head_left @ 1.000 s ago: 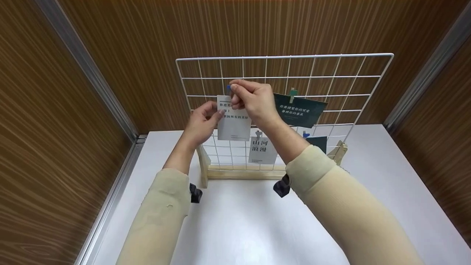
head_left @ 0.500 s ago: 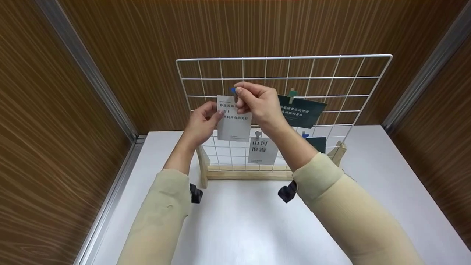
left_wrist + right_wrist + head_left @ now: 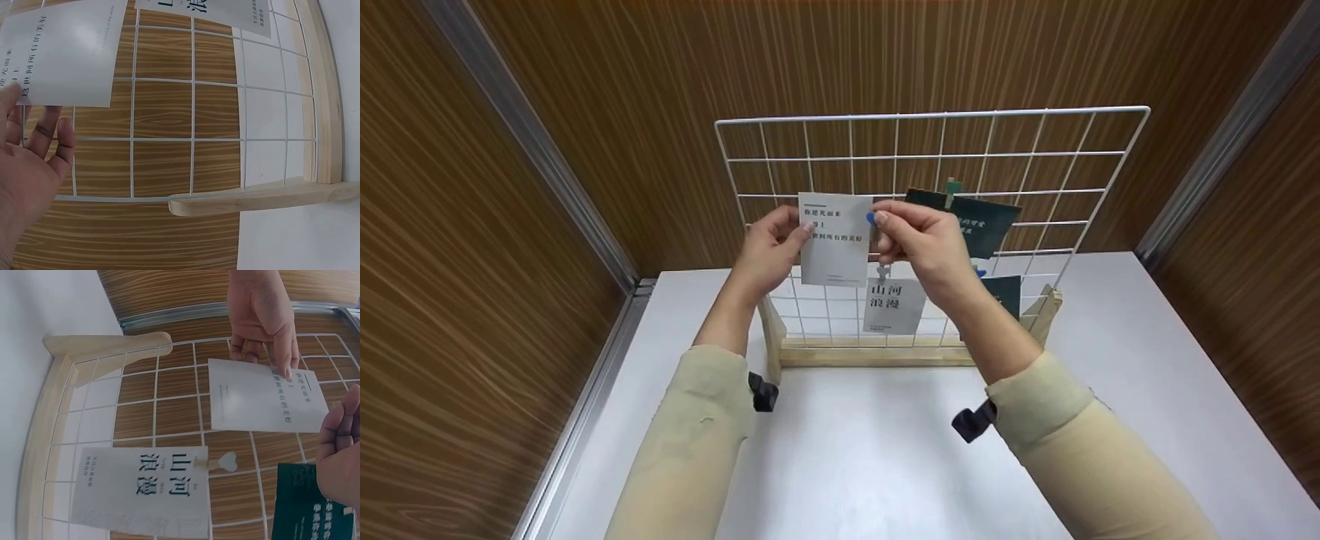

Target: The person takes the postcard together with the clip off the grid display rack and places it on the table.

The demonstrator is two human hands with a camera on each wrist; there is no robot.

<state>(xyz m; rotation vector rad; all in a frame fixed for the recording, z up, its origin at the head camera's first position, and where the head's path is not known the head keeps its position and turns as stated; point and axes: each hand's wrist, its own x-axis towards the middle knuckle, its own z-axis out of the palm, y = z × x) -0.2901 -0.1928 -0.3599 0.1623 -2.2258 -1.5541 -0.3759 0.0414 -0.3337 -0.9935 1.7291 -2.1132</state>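
Note:
A white card printed with dark characters stands in front of the white wire grid. My left hand pinches its left edge, thumb over the printed face and the other fingers behind. In the left wrist view, those fingers reach between card and grid. My right hand pinches a small clip with a blue head at the card's upper right edge; most of the clip is hidden by the fingers. Below hangs another white card, held by a clip with a pale heart.
Right of centre, a dark green card hangs tilted from a green clip. A second green card hangs lower, partly behind my right forearm. The grid stands in a wooden base on a white table, with wood-grain walls around.
My right hand has moved right and down from the card's top to its right edge, carrying the blue-headed clip. My left hand keeps its hold on the card, almost unmoved.

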